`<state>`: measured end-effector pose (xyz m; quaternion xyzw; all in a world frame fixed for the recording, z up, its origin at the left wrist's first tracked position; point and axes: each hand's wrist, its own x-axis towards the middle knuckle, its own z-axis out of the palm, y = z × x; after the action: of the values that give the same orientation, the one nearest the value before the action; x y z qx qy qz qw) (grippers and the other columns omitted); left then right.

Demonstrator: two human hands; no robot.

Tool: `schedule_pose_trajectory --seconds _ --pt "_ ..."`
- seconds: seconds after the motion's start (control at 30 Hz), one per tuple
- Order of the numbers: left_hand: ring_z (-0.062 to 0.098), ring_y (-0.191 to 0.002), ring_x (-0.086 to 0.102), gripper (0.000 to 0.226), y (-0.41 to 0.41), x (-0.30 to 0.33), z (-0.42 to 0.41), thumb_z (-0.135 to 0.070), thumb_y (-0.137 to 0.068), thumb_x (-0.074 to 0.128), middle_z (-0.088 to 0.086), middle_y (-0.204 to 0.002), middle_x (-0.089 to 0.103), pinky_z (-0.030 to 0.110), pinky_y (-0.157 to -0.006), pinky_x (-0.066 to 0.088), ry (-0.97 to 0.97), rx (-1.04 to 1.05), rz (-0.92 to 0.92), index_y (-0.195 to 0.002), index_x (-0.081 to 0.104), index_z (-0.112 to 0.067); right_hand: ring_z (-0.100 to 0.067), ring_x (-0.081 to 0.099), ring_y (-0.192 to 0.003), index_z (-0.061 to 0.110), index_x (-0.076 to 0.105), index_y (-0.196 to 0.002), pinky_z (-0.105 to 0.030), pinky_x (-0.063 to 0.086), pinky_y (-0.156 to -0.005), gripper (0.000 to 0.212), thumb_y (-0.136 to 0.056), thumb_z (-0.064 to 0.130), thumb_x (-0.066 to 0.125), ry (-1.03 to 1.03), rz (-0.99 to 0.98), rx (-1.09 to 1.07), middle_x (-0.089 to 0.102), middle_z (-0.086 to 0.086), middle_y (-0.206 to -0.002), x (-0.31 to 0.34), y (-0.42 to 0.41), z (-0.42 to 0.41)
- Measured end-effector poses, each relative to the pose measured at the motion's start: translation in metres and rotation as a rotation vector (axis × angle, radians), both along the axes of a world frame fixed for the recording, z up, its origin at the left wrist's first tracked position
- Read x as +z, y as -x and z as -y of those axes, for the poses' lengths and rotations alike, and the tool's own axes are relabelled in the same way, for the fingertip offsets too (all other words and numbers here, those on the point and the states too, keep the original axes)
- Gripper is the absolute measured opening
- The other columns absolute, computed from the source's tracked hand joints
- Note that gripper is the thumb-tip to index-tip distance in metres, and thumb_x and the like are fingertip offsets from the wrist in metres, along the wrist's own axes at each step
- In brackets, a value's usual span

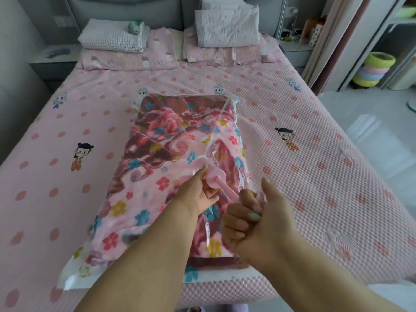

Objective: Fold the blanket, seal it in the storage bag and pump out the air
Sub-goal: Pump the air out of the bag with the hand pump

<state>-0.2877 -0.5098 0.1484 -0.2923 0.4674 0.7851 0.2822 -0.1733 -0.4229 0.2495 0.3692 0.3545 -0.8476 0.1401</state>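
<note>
Now we log: blanket [171, 154] inside storage bag [74, 273] on bed [315, 154] | left hand [200, 192] fingers clamped on pump [213, 176] body | right hand [254, 219] fingers curled round pump handle.

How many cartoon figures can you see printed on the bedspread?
6: cartoon figure left of the storage bag, one right, one far left, two behind the bag, one far right. The bag may hide others.
</note>
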Motion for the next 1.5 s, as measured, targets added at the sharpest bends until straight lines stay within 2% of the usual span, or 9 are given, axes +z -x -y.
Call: schedule_pose_trajectory --seconds 0.23,0.4,0.57,0.8,1.03,1.17,1.33,1.43,1.5 --pt "0.009 -0.036 0.054 0.042 -0.005 0.010 -0.008 -0.044 -0.095 0.052 0.001 -0.049 0.059 0.015 -0.042 0.044 -0.054 -0.074 0.070 -0.083 0.060 -0.005 -0.011 0.015 -0.045 0.020 0.029 -0.049 -0.023 0.009 -0.050 0.061 -0.094 0.060 0.032 -0.231 -0.059 0.004 0.019 0.005 -0.047 -0.028 0.050 -0.004" --pt "0.007 -0.074 0.059 0.027 0.003 0.003 -0.003 -0.035 -0.093 0.058 0.000 -0.050 0.065 0.036 -0.106 0.038 -0.009 0.018 0.000 -0.087 0.061 -0.009 -0.012 0.016 -0.046 0.018 0.026 -0.046 -0.024 0.011 -0.049 0.062 -0.091 0.059 0.035 -0.039 0.023 0.034 0.016 0.004 -0.047 -0.002 0.010 -0.001" --pt "0.011 -0.042 0.059 0.040 0.001 0.008 -0.007 -0.043 -0.093 0.056 0.002 -0.053 0.064 0.022 -0.056 0.049 -0.036 -0.040 0.027 -0.086 0.065 -0.005 -0.011 0.015 -0.045 0.019 0.029 -0.047 -0.024 0.008 -0.053 0.063 -0.093 0.062 0.031 -0.069 0.061 -0.059 0.019 0.005 -0.044 -0.020 0.061 0.006" --pt "0.019 -0.070 0.061 0.028 0.002 0.001 -0.004 -0.036 -0.091 0.061 0.004 -0.056 0.068 0.041 -0.103 0.043 -0.009 0.029 0.006 -0.093 0.063 -0.008 -0.011 0.017 -0.043 0.018 0.025 -0.047 -0.022 0.013 -0.047 0.061 -0.091 0.060 0.034 -0.016 0.032 -0.010 0.017 0.004 -0.046 -0.009 0.017 -0.002" --pt "0.010 -0.040 0.059 0.039 -0.001 0.009 -0.009 -0.043 -0.093 0.055 0.002 -0.055 0.063 0.016 -0.045 0.048 -0.039 -0.049 0.053 -0.091 0.064 -0.006 -0.012 0.016 -0.046 0.020 0.028 -0.049 -0.022 0.011 -0.050 0.060 -0.094 0.059 0.030 -0.196 -0.071 0.020 0.020 0.004 -0.045 -0.032 0.056 -0.005" --pt "0.016 -0.062 0.060 0.026 0.000 0.000 -0.006 -0.035 -0.091 0.061 0.003 -0.053 0.066 0.038 -0.097 0.048 0.024 0.021 0.001 -0.091 0.061 -0.010 -0.012 0.019 -0.044 0.018 0.026 -0.047 -0.022 0.014 -0.048 0.061 -0.093 0.058 0.031 0.001 0.013 0.022 0.018 0.003 -0.045 -0.011 0.017 0.002" --pt "0.008 -0.029 0.048 0.051 -0.002 0.008 -0.007 -0.046 -0.095 0.051 -0.001 -0.040 0.054 0.010 -0.034 0.038 0.008 -0.054 0.048 -0.063 0.065 -0.008 -0.012 0.018 -0.040 0.019 0.028 -0.045 -0.021 0.013 -0.047 0.065 -0.094 0.061 0.027 -0.064 0.041 -0.015 0.020 0.004 -0.043 -0.033 0.065 0.011" --pt "0.007 -0.034 0.051 0.057 -0.001 0.003 -0.004 -0.045 -0.095 0.051 0.001 -0.042 0.056 0.011 -0.036 0.038 0.015 -0.065 0.061 -0.056 0.070 -0.008 -0.013 0.018 -0.041 0.018 0.028 -0.046 -0.021 0.015 -0.047 0.064 -0.094 0.061 0.026 -0.163 -0.138 0.065 0.020 0.003 -0.044 -0.043 0.054 -0.001" --pt "0.013 -0.070 0.069 0.038 -0.003 0.001 -0.003 -0.041 -0.092 0.058 0.004 -0.051 0.063 0.024 -0.070 0.056 0.022 -0.040 0.047 -0.084 0.070 -0.006 -0.013 0.016 -0.047 0.018 0.027 -0.047 -0.021 0.014 -0.049 0.063 -0.094 0.061 0.027 -0.014 -0.075 0.066 0.018 0.003 -0.046 -0.029 0.029 -0.001"
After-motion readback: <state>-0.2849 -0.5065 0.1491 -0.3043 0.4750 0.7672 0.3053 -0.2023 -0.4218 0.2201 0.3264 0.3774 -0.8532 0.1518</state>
